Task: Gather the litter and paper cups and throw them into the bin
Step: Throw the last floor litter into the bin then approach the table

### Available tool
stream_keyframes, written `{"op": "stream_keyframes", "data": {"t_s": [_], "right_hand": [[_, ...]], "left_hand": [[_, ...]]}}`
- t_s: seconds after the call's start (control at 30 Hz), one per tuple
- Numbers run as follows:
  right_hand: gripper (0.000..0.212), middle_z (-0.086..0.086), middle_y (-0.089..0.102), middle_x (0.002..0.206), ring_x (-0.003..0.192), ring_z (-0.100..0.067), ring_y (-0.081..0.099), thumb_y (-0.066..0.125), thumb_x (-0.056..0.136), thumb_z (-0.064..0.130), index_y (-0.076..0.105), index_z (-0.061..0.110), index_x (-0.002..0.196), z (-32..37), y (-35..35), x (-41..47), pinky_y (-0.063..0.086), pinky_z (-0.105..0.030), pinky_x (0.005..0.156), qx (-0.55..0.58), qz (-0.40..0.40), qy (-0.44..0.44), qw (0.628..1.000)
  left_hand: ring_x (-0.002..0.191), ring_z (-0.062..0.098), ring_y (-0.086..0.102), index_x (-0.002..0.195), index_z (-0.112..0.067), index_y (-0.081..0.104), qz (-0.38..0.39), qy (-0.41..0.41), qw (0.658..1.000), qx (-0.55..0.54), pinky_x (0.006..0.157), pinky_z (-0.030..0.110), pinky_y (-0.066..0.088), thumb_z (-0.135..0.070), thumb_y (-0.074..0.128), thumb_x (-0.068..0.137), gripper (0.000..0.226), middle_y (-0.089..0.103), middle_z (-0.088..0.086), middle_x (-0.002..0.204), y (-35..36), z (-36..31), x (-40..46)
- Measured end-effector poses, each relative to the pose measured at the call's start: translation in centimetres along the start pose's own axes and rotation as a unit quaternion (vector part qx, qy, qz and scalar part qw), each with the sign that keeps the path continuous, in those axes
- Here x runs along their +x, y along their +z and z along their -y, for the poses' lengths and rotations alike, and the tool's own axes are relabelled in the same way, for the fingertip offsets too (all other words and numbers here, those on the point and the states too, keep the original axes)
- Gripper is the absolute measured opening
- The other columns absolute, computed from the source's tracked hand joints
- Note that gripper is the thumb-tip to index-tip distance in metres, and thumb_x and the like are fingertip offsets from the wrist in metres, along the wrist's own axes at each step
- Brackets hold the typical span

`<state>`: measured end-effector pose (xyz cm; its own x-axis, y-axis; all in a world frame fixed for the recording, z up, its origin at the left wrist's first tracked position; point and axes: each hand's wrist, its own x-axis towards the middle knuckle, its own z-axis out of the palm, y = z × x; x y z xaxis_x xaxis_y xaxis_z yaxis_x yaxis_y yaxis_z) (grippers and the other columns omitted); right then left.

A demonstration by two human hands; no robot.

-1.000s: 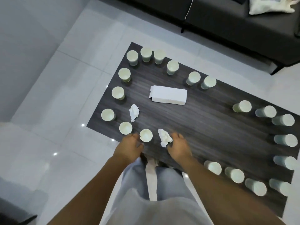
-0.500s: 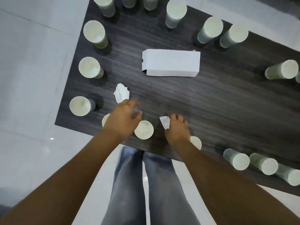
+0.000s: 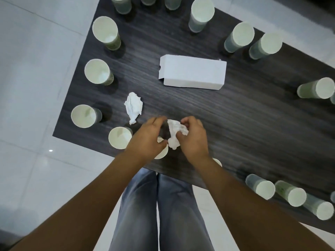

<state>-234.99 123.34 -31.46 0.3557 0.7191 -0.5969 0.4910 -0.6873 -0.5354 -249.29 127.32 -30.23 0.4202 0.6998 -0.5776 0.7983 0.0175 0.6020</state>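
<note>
My right hand [image 3: 194, 138] pinches a crumpled white tissue [image 3: 174, 131] just above the dark wooden table [image 3: 244, 127], near its front edge. My left hand [image 3: 146, 138] hovers beside it with fingers spread, over a paper cup [image 3: 161, 153] that it mostly hides; its thumb lies at the cup's rim. A second crumpled tissue [image 3: 134, 105] lies on the table to the left of my hands. Several pale green paper cups stand around the table's edge, the closest [image 3: 120, 140] just left of my left hand.
A white carton [image 3: 192, 73] lies flat mid-table. More cups stand on the left [image 3: 83, 115], at the far side [image 3: 202, 11] and at the front right [image 3: 262, 189]; one [image 3: 218, 162] peeks from under my right wrist. White tiled floor surrounds the table; no bin shows.
My right hand has lifted the tissue off the table and moved it left toward my left hand. My left hand has shifted right over the cup. The camera has come closer to the table.
</note>
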Motion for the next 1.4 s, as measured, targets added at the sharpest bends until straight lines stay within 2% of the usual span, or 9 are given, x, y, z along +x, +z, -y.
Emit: {"op": "stream_keyframes", "data": {"t_s": [0.13, 0.23, 0.33, 0.57, 0.7, 0.97, 1.17, 1.3, 1.4], "right_hand": [[0.021, -0.004, 0.056, 0.105, 0.093, -0.019, 0.057, 0.064, 0.084, 0.010, 0.058, 0.014, 0.103, 4.0, -0.4, 0.3, 0.050, -0.033, 0.079, 0.034, 0.007, -0.045, 0.998], [0.017, -0.003, 0.056, 0.102, 0.092, -0.019, 0.057, 0.062, 0.083, 0.009, 0.057, 0.015, 0.098, 5.6, 0.1, 0.3, 0.050, -0.035, 0.079, 0.039, 0.009, -0.056, 0.998], [0.017, -0.002, 0.055, 0.100, 0.089, -0.018, 0.057, 0.060, 0.082, 0.008, 0.055, 0.015, 0.096, 6.4, 0.5, 0.0, 0.050, -0.039, 0.080, 0.046, 0.014, -0.062, 0.997], [0.021, 0.003, 0.056, 0.108, 0.098, -0.015, 0.057, 0.066, 0.084, 0.020, 0.053, 0.021, 0.101, 6.7, 2.0, -0.2, 0.051, -0.038, 0.085, 0.021, 0.044, -0.084, 0.995], [0.020, 0.002, 0.056, 0.113, 0.100, -0.016, 0.058, 0.062, 0.090, 0.024, 0.054, 0.021, 0.108, 7.1, 3.3, 0.4, 0.049, -0.032, 0.083, -0.028, 0.048, -0.091, 0.994], [0.056, -0.008, 0.036, 0.141, 0.126, -0.030, 0.036, 0.062, 0.090, 0.019, 0.037, 0.022, 0.141, 10.2, 9.2, 4.3, 0.045, -0.039, 0.089, -0.210, 0.120, -0.116, 0.963], [0.068, -0.005, 0.014, 0.153, 0.132, -0.035, 0.022, 0.066, 0.084, 0.008, 0.036, 0.033, 0.140, 10.2, 13.0, 6.0, 0.042, -0.043, 0.097, -0.343, 0.119, -0.165, 0.917], [0.052, -0.006, 0.026, 0.145, 0.129, -0.032, 0.027, 0.057, 0.088, -0.002, 0.047, 0.023, 0.132, 9.2, 12.5, 6.5, 0.046, -0.036, 0.081, -0.340, 0.099, -0.205, 0.913], [0.052, -0.008, 0.036, 0.138, 0.126, -0.032, 0.032, 0.059, 0.084, -0.007, 0.052, 0.016, 0.129, 8.8, 10.5, 6.9, 0.049, -0.040, 0.087, -0.332, 0.103, -0.196, 0.917]], "left_hand": [[0.137, 0.019, 0.032, 0.147, -0.017, 0.028, 0.006, 0.011, 0.999, -0.040, 0.109, 0.026, 0.028, -0.017, 0.076, 0.076, 0.086, 0.030, 0.003, 0.151, -0.6, -1.1, 1.1], [0.128, 0.017, 0.042, 0.140, -0.014, 0.039, -0.048, 0.018, 0.996, -0.071, 0.102, 0.018, 0.032, -0.007, 0.071, 0.075, 0.072, 0.041, 0.004, 0.141, -0.9, -1.0, 1.4], [0.115, 0.023, 0.052, 0.128, -0.009, 0.049, -0.093, 0.024, 0.993, -0.075, 0.095, 0.023, 0.037, -0.001, 0.064, 0.079, 0.052, 0.054, 0.009, 0.126, -0.9, -0.8, 1.1], [0.099, 0.023, 0.060, 0.120, -0.012, 0.057, -0.098, -0.063, 0.989, -0.094, 0.082, 0.028, 0.045, -0.008, 0.063, 0.084, 0.036, 0.062, 0.006, 0.112, -2.4, 1.5, -0.1], [0.103, 0.032, 0.059, 0.121, -0.007, 0.056, -0.165, -0.096, 0.981, -0.036, 0.087, 0.038, 0.047, -0.008, 0.064, 0.086, 0.036, 0.060, 0.015, 0.117, -4.4, 4.0, -1.5], [0.099, 0.024, 0.060, 0.121, -0.014, 0.058, -0.231, -0.139, 0.962, -0.047, 0.081, 0.029, 0.046, -0.010, 0.066, 0.085, 0.036, 0.061, 0.008, 0.116, -8.9, 8.6, -3.5], [0.092, 0.009, 0.050, 0.123, -0.018, 0.056, -0.250, -0.141, 0.958, -0.018, 0.076, 0.014, 0.036, -0.013, 0.068, 0.083, 0.042, 0.058, 0.003, 0.120, -8.9, 10.7, -3.5], [0.094, 0.015, 0.055, 0.121, -0.014, 0.057, -0.255, -0.134, 0.957, -0.039, 0.078, 0.024, 0.042, -0.010, 0.068, 0.081, 0.041, 0.059, 0.004, 0.117, -8.1, 10.4, -2.8], [0.098, 0.019, 0.057, 0.120, -0.015, 0.057, -0.246, -0.129, 0.958, -0.063, 0.084, 0.031, 0.048, -0.009, 0.065, 0.081, 0.040, 0.061, 0.003, 0.117, -7.8, 9.1, -2.5]]}}
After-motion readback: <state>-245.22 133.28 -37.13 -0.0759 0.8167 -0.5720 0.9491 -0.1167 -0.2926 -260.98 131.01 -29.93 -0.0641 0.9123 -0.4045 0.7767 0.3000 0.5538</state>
